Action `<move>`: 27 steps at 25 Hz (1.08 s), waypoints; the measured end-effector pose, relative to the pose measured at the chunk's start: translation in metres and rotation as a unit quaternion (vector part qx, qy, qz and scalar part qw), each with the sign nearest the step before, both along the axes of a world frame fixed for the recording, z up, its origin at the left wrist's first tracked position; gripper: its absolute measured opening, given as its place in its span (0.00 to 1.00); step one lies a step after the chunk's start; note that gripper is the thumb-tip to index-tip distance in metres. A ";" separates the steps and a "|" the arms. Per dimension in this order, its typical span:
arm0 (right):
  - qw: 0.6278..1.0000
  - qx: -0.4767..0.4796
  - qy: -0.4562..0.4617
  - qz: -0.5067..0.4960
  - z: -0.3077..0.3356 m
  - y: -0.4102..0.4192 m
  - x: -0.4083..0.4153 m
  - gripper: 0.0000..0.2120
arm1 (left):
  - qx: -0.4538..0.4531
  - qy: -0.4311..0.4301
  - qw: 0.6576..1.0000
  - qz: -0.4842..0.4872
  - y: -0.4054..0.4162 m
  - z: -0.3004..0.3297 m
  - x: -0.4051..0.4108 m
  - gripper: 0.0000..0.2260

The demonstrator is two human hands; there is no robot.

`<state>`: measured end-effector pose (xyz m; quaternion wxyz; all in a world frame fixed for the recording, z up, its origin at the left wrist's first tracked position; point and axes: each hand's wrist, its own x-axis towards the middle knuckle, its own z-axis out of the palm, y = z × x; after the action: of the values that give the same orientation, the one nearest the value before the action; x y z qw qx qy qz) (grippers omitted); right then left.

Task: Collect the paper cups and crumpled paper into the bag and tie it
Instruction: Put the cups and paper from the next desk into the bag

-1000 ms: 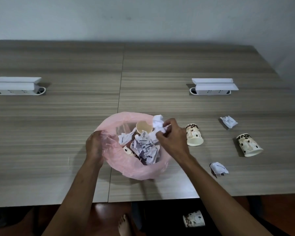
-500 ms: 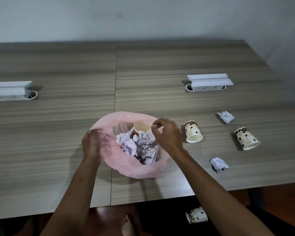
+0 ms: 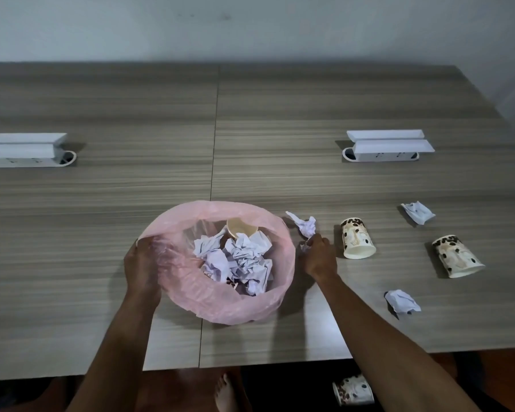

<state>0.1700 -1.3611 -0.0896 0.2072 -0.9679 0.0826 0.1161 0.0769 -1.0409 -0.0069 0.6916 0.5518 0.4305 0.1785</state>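
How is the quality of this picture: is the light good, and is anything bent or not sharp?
Head view: dim, bluish light; soft shadows left of the paper cups and crumpled paper; wide-angle bending curves the table edges; the right hand and the crumpled piece beside it look slightly blurred; the pink bag shows no glare.

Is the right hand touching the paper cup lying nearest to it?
Apart. The head view shows bare table between the right hand and the paper cup.

Wood-grain table [image 3: 280, 114], seam down middle; white socket box [image 3: 24, 150] far left, another [image 3: 387, 145] far right; bare foot [image 3: 228, 394] below edge.
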 end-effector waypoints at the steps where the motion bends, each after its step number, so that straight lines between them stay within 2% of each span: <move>1: 1.000 -0.013 -0.021 0.016 -0.005 -0.001 -0.004 0.14 | 0.001 0.001 1.000 0.000 -0.001 0.000 0.000 0.08; 3: 0.998 -0.018 -0.052 0.034 -0.009 -0.003 -0.009 0.11 | 0.008 -0.004 1.000 -0.002 -0.005 0.000 -0.001 0.09; 4: 0.998 0.012 -0.062 0.016 -0.008 -0.004 -0.012 0.10 | 0.011 -0.011 1.000 -0.005 -0.008 0.001 0.000 0.10; 6: 0.988 0.115 -0.082 -0.058 0.005 -0.005 -0.013 0.09 | 0.010 -0.018 1.000 -0.017 -0.014 0.003 -0.001 0.11; 8: 0.967 0.196 -0.120 -0.111 0.029 -0.005 -0.010 0.12 | 0.000 -0.015 1.000 -0.020 -0.019 0.007 0.000 0.10; 10: 0.946 0.241 -0.189 -0.107 0.060 0.001 -0.008 0.13 | -0.009 -0.012 1.000 -0.022 -0.024 0.010 0.001 0.10; 13: 0.914 0.296 -0.275 -0.039 0.101 0.027 -0.015 0.14 | -0.010 -0.005 0.999 -0.032 -0.032 0.011 0.001 0.09; 16: 0.919 0.312 -0.235 0.054 0.112 0.063 -0.039 0.15 | -0.015 0.004 0.999 -0.041 -0.038 0.010 0.001 0.08; 19: 0.938 0.290 -0.083 0.173 0.098 0.078 -0.054 0.22 | -0.020 0.018 0.999 -0.046 -0.041 0.010 0.004 0.07; 21: 0.932 0.289 -0.061 0.212 0.091 0.075 -0.056 0.21 | -0.021 0.020 0.999 -0.046 -0.039 0.008 0.006 0.07; 23: 0.937 0.272 -0.121 0.183 0.092 0.067 -0.049 0.14 | -0.025 0.018 0.999 -0.039 -0.037 0.006 0.006 0.07; 27: 0.940 0.237 -0.243 -0.018 0.101 0.044 -0.016 0.03 | -0.037 0.015 0.999 -0.030 -0.035 0.006 0.007 0.07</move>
<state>0.1544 -1.3168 0.0115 0.4465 -0.8879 0.0168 -0.1098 0.0835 -1.0755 -0.0010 0.7100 0.5413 0.4302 0.1335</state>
